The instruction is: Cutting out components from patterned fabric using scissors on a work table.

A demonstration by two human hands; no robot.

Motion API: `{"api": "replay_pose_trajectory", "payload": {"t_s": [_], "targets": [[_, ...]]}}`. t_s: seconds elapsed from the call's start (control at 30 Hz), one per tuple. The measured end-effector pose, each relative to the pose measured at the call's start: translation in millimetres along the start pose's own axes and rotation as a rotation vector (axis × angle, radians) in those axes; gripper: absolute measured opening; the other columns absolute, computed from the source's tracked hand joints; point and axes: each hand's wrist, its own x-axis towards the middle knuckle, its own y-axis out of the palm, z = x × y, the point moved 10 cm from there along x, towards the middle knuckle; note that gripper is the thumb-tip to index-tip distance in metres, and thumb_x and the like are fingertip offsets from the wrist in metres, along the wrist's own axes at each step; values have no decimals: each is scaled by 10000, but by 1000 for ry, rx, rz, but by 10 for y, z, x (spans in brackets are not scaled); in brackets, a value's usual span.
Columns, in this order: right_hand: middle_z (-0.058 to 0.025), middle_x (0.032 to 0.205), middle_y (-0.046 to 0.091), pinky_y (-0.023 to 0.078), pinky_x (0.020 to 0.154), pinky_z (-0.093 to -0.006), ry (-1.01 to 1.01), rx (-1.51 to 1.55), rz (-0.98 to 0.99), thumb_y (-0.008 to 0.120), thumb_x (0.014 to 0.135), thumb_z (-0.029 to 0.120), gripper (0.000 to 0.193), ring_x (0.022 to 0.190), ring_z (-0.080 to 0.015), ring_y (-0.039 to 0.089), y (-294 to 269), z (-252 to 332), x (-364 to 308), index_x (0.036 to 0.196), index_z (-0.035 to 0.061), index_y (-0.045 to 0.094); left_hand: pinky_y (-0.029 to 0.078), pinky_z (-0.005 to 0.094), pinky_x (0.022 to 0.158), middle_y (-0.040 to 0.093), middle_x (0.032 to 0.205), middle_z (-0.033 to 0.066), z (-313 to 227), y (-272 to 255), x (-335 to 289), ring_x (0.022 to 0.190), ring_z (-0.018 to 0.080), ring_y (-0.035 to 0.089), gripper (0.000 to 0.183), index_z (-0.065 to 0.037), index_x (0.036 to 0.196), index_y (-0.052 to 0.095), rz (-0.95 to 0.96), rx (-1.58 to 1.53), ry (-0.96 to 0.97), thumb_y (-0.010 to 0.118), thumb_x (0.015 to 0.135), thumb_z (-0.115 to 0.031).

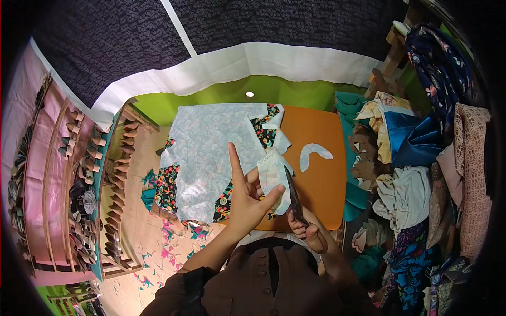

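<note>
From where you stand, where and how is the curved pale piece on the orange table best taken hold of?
Probably pinch its right end from the right: the curved pale piece lies flat, and that end points toward bare orange table.

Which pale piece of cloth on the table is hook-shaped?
The small pale piece lying alone on the orange table, beyond and right of the scissors; the big sheet is broad, not hooked.
</note>
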Motion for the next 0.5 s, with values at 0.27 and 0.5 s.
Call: {"api": "replay_pose_trajectory", "payload": {"t_s": [0.27,0.5], "targets": [[5,827,392,284,537,-127,-156,-179,-23,420,514,760,1003,656,-18,331,285,465,-170,1147,-15,355,475,278,713,514,1060,178,2,-13,-14,889,177,547,1047,-213,1280,-248,0,4,-8,565,702,105],[17,769,343,269,541,-115,-184,-132,56,436,484,771,980,641,-14,309,223,368,-128,1083,-2,375,470,267,706,518,1053,167,-37,8,-16,888,165,543,1046,-206,1274,-261,7,-15,-3,564,707,99]]}}
